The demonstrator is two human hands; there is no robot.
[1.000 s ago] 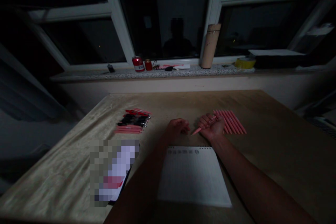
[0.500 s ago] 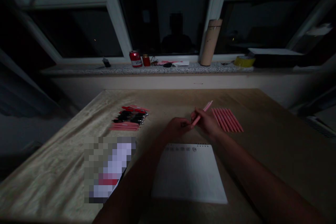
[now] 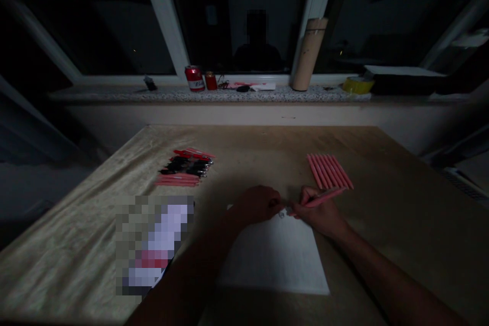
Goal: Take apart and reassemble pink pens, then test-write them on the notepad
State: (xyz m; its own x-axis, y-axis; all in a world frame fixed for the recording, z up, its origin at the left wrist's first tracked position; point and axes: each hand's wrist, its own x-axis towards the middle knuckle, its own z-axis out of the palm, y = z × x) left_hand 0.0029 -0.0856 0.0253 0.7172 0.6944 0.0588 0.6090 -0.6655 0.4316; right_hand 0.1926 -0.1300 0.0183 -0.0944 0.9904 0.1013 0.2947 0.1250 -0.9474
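My right hand (image 3: 319, 212) grips a pink pen (image 3: 324, 197) in a writing hold, its upper end slanting up to the right. The writing end is hidden by the fingers at the top right of a spiral notepad (image 3: 278, 265), close to small dark marks on the page. Just left of it, my left hand (image 3: 260, 205) rests over the notepad's top edge with fingers curled together. Whatever those fingers may hold is hidden. Beyond my right hand lies a neat row of pink pens (image 3: 329, 171).
Pink, black and red pens (image 3: 185, 167) lie grouped at the left. Nearer is a blurred-out, pale oblong item (image 3: 164, 244). On the windowsill stand a red can (image 3: 194, 79), a small red jar (image 3: 211, 80), a tall tan cylinder (image 3: 310, 56) and yellow tape (image 3: 358, 85).
Both hands have come down from above the notepad to its top edge. The pink pen has turned in my right hand from a two-handed hold into a writing grip.
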